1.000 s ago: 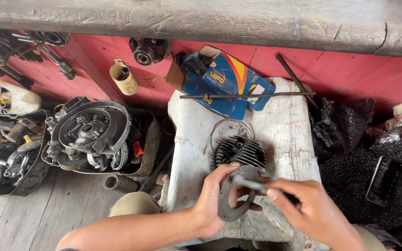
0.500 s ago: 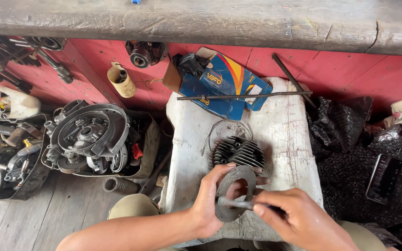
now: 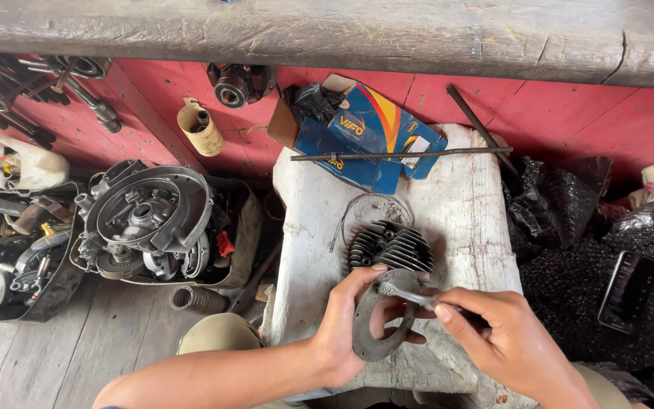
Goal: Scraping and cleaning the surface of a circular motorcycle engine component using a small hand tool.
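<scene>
While gripped at its left rim by the left hand (image 3: 346, 326), dark ring gasket (image 3: 380, 322) held above the white surface (image 3: 463, 220) — right hand (image 3: 505, 337) closed on a thin metal tool (image 3: 406, 295) touching its top edge, finned cylinder head (image 3: 390, 246) just behind.

Left hand (image 3: 346, 329), right hand (image 3: 505, 344) closed

Layout seen from above. A block (image 3: 456, 227) stands at centre. On it, toward the near edge, lies a finned cylinder head (image 3: 389, 246); just before it the left hand (image 3: 346, 329) holds a flat gasket (image 3: 381, 322), with the right hand (image 3: 505, 341) and its thin tool (image 3: 406, 295) to the right. A long rod (image 3: 403, 154) lies across the far edge, over a flat box (image 3: 369, 136). An engine casing (image 3: 149, 220) sits on the floor to the left; a phone (image 3: 628, 288) lies to the right.
</scene>
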